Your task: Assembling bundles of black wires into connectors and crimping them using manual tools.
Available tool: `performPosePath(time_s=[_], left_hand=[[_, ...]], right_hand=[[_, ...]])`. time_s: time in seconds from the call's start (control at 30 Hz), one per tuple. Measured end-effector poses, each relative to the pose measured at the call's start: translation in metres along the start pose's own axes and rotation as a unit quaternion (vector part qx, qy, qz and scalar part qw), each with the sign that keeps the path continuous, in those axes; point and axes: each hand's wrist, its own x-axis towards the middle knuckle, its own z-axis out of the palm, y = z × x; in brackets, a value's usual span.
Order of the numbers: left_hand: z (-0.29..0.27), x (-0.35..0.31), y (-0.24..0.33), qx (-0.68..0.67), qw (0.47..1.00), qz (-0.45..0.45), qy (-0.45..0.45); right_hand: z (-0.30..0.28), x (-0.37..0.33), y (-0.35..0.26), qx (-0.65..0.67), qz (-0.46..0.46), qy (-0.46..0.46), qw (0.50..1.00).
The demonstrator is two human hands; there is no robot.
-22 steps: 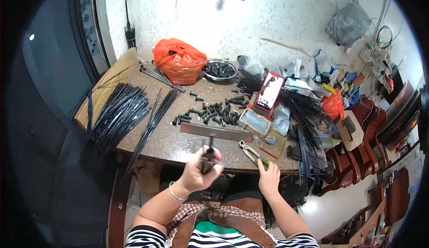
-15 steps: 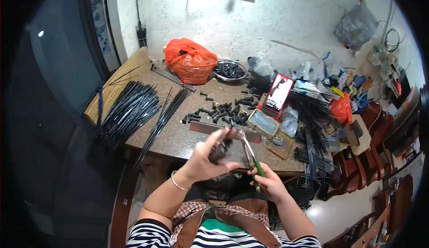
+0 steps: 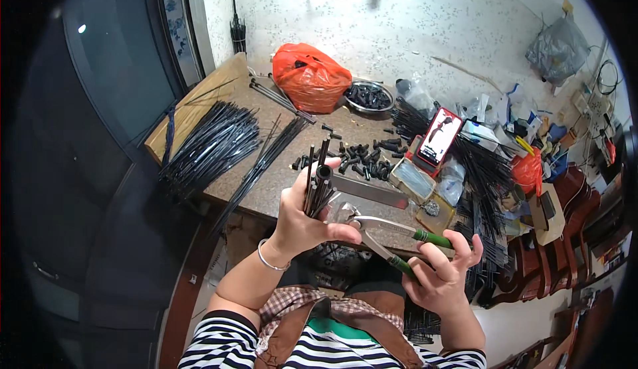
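Two hands work just above the near edge of the workbench. Right hand, fingers spread around green-handled pliers, handles apart; lower handle partly hidden in the palm, and whether the jaws grip anything can't be made out, since the left thumb covers them. Left hand is curled tight around a small bundle of black rods, thumb pressed across the front; rods stand roughly upright, tips fanning a little, one w/ a round black cap on top. Lower ends hidden inside the fist. Silver bracelet on that wrist.

Beyond the hands, a flat metal bar lies on the bench, then a scatter of short black caps. Left side: big loose pile of long black rods, some overhanging the edge. Farther back, an orange plastic bag beside a metal bowl of black parts. Right: red-cased phone, propped; clutter past it too small to tell, and cut by the fisheye rim.
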Motion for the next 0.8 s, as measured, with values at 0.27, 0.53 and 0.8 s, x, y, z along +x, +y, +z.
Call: performPosePath(time_s=[0.27,0.53,0.8], left_hand=[[-0.001,-0.003,0.003,0.013,1.0,0.009,0.006],[0.006,0.002,0.013,-0.236,0.969,-0.047,-0.062],[-0.011,-0.004,0.015,-0.08,0.995,-0.061,-0.014]], right_hand=[[-0.001,0.009,0.004,0.151,0.031,-0.013,0.988],[0.045,-0.036,-0.022,0.798,0.483,-0.359,0.032],[0.018,0.013,-0.01,0.273,0.151,-0.069,0.948]])
